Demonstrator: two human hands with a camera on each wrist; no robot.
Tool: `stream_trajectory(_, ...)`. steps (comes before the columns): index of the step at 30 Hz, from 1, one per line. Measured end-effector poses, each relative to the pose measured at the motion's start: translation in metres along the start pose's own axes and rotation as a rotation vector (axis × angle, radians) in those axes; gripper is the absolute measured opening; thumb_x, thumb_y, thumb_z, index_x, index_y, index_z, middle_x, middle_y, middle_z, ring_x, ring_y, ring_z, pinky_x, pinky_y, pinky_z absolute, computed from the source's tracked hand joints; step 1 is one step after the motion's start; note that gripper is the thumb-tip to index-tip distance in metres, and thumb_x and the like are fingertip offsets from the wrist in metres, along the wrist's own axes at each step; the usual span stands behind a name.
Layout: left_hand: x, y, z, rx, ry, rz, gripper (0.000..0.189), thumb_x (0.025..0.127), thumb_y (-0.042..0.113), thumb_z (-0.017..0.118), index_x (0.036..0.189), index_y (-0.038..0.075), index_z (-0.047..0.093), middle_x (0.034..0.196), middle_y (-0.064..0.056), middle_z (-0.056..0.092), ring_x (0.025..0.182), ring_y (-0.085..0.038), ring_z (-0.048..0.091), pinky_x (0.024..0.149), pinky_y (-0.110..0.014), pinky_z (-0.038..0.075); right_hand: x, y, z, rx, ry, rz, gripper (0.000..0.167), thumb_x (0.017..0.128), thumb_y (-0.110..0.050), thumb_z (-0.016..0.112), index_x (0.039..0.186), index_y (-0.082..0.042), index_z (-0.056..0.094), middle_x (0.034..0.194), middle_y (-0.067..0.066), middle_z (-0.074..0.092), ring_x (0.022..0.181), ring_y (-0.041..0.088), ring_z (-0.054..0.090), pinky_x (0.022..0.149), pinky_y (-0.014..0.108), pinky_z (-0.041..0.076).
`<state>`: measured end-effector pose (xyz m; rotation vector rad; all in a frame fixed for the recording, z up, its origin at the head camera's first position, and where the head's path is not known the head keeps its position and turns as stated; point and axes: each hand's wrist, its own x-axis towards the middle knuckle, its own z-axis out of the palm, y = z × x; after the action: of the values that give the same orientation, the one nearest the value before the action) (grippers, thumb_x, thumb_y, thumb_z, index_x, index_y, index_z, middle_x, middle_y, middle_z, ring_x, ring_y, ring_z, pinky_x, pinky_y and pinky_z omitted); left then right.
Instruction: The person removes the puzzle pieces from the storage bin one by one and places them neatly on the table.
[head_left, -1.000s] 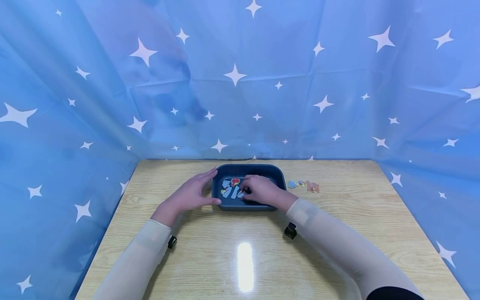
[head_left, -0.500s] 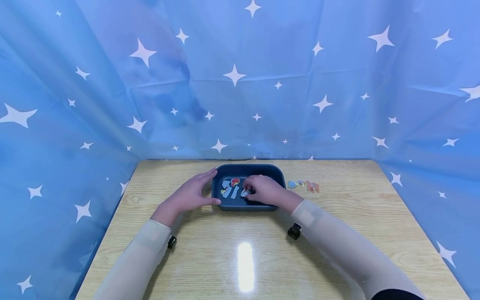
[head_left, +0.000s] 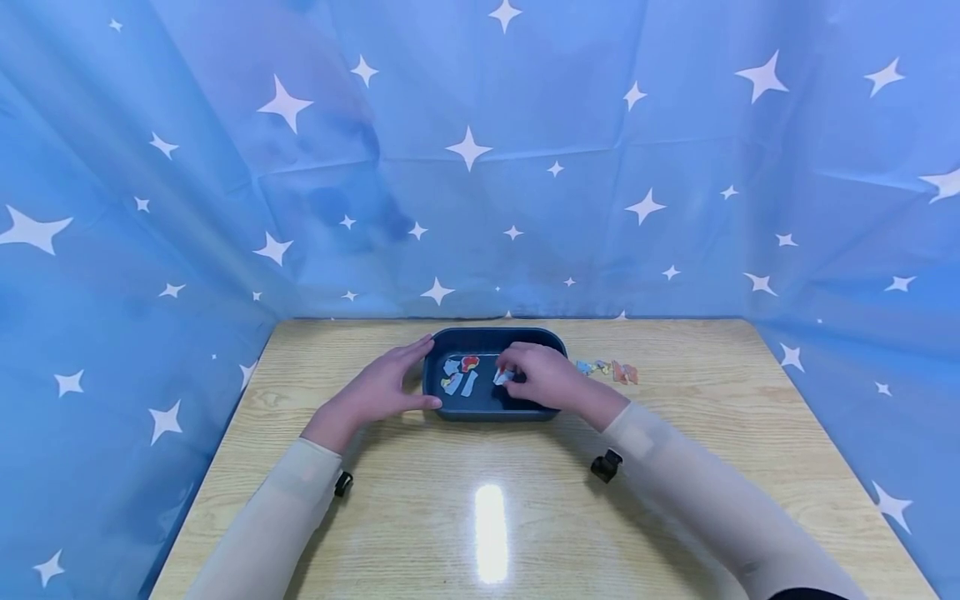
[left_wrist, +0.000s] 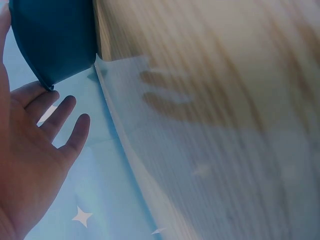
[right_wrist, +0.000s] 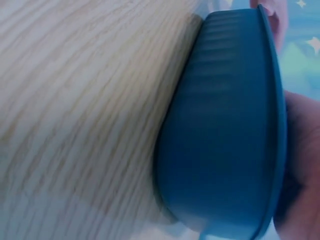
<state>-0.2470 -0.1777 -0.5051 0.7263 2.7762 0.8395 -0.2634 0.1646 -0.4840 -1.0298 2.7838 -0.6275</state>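
A dark blue rectangular tray [head_left: 495, 416] sits at the back of the table. My left hand [head_left: 378, 387] spans its left end, thumb at the near corner and fingertips at the far one; in the left wrist view its fingers look straight and spread. Inside the tray, my right hand [head_left: 551, 379] pinches a small pale flat piece [head_left: 502, 377] with thumb and fingers. Left of it lie a red-and-yellow piece [head_left: 469, 363], a narrow pale piece [head_left: 469, 383] and other pale-blue pieces [head_left: 452, 384]. The tray's wall [right_wrist: 220, 120] hides the right fingertips in the right wrist view.
On the table [head_left: 420, 500] right of the tray lie a blue piece [head_left: 584, 367], a yellowish piece [head_left: 602, 367] and orange-brown pieces [head_left: 624, 372]. A blue star-patterned curtain [head_left: 480, 208] surrounds the table at the back and sides.
My right hand has moved right within the tray, carrying the pale piece away from the others. The left hand and the tray have stayed in place.
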Motion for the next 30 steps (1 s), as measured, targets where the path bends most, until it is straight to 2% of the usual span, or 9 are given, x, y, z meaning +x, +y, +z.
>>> stream_trajectory(8,0.000,-0.002,0.000,0.007,-0.001,-0.001,0.112,0.091,0.067,0.084,0.177,0.021,0.030,0.183,0.004,0.025,0.166,-0.035,0.029,0.131,-0.060,0.030,-0.012,0.007,-0.015,-0.007,0.017,-0.023,0.032,0.103,-0.016,0.077,0.134,-0.007,0.077,0.114,-0.002,0.070,0.098,0.013,0.069,0.082,0.034,0.061)
stream_trajectory(16,0.002,-0.004,-0.001,0.004,0.000,0.012,0.113,0.090,0.070,0.083,0.177,0.021,0.030,0.182,0.003,0.026,0.165,-0.036,0.030,0.131,-0.060,0.031,-0.028,0.013,-0.032,-0.019,0.048,-0.069,0.033,0.105,-0.013,0.076,0.138,-0.009,0.076,0.116,0.001,0.071,0.072,0.004,0.057,0.068,0.028,0.055)
stream_trajectory(23,0.001,-0.004,-0.001,-0.005,0.001,0.009,0.112,0.090,0.067,0.085,0.177,0.022,0.030,0.182,0.003,0.026,0.165,-0.036,0.030,0.131,-0.060,0.031,-0.040,0.018,-0.039,-0.033,0.056,-0.060,0.035,0.104,-0.012,0.078,0.139,-0.007,0.077,0.121,0.006,0.073,0.077,0.005,0.058,0.067,0.029,0.054)
stream_trajectory(30,0.001,-0.003,0.000,-0.006,-0.001,0.004,0.112,0.091,0.067,0.085,0.177,0.022,0.029,0.182,0.003,0.026,0.165,-0.035,0.030,0.131,-0.059,0.031,-0.055,0.025,-0.042,-0.031,0.099,-0.021,0.037,0.102,-0.012,0.080,0.138,-0.006,0.076,0.123,0.007,0.073,0.081,0.017,0.063,0.066,0.030,0.054)
